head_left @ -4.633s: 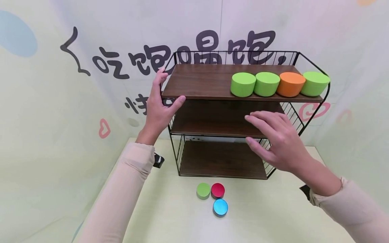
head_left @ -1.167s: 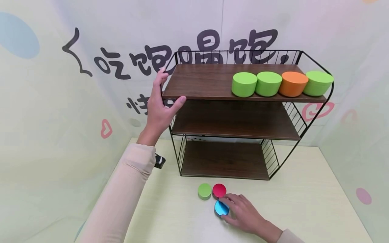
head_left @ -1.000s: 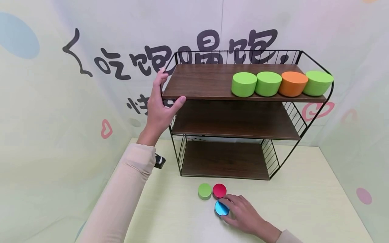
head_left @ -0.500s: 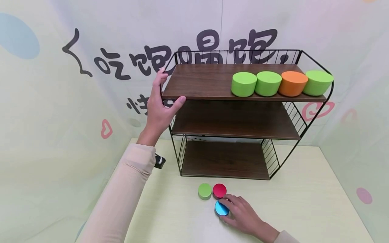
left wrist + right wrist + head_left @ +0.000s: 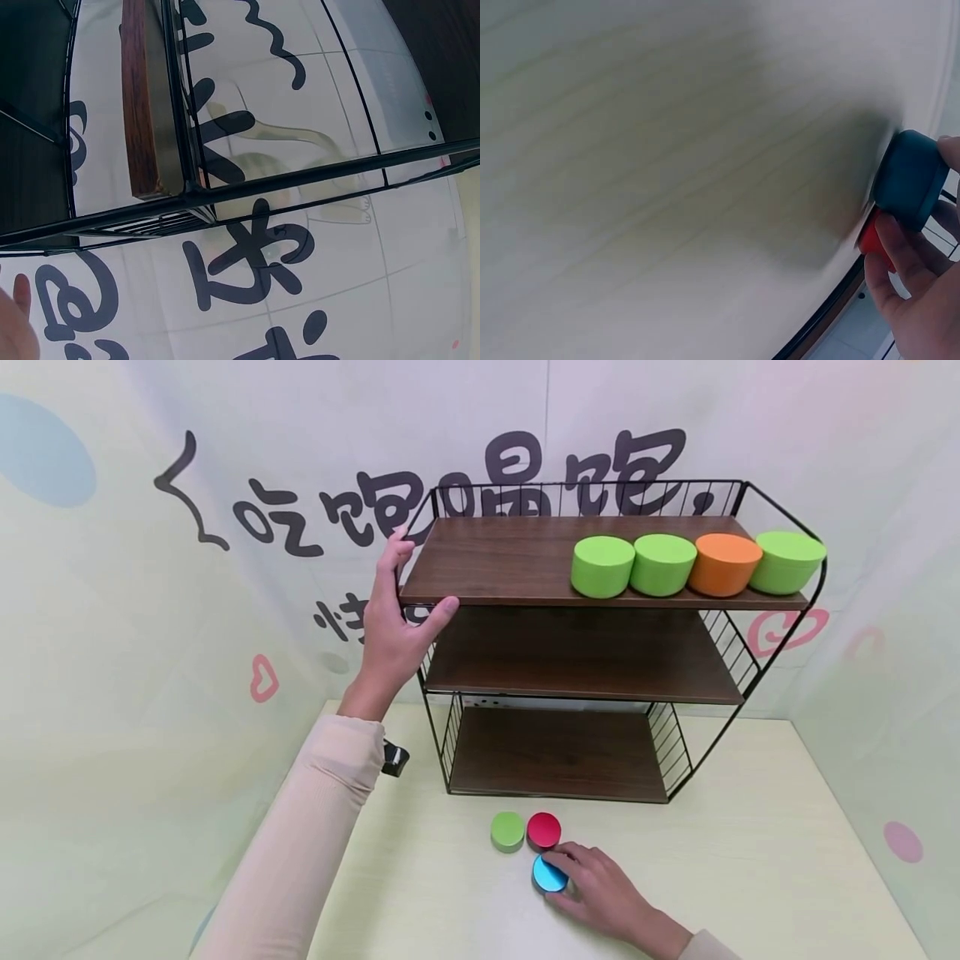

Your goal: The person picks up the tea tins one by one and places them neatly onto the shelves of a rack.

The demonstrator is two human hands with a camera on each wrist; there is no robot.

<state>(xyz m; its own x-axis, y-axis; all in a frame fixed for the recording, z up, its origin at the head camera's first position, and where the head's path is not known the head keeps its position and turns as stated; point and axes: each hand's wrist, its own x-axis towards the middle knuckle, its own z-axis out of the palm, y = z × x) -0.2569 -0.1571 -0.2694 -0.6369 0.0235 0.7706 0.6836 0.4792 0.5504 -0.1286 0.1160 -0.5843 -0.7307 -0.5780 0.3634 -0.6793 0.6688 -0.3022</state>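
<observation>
In the head view my left hand grips the upper left corner of a three-tier shelf rack, thumb along the front edge of the top board and fingers at the side frame. Down on the table, my right hand holds a round blue tin between thumb and fingers. A red tin sits just behind the blue one, with a green tin to its left. The right wrist view shows the blue tin from the side, fingers and thumb on either side of it, the red tin close by.
On the right half of the top board stand several round containers in a row: green, green, orange and green. The rack's black wire sides rise from the pale table. A printed cloth backdrop hangs behind and at both sides.
My right hand, earlier raised in front of the middle board, has come down to the blue tin and stayed there over the last second. The left hand keeps its place on the rack.
</observation>
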